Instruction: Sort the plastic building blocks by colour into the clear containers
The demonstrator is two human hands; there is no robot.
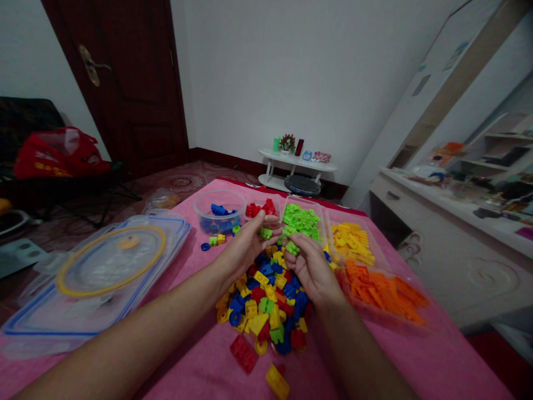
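My left hand [259, 232] is curled around a light green toy brick [265, 233], just above the far side of the pile. In my right hand [310, 264], the fingers pinch another light green toy brick [292, 248]. Below and between my hands spreads a heap of mixed toy bricks [262, 300] in yellow, blue, red and green. Just beyond my fingers is a clear box of light green bricks [301, 220]. Beside it, behind my left hand, sits a smaller container of red bricks [268, 206]. My fingers partly cover the bricks they hold.
A round clear tub with blue bricks [220, 219] stands at the back left. On the right are boxes of yellow bricks [352, 243] and orange bricks [383, 291]. Clear lids [125, 266] lie at the left on the pink cloth [175, 355]. A white stand [297, 160] is beyond.
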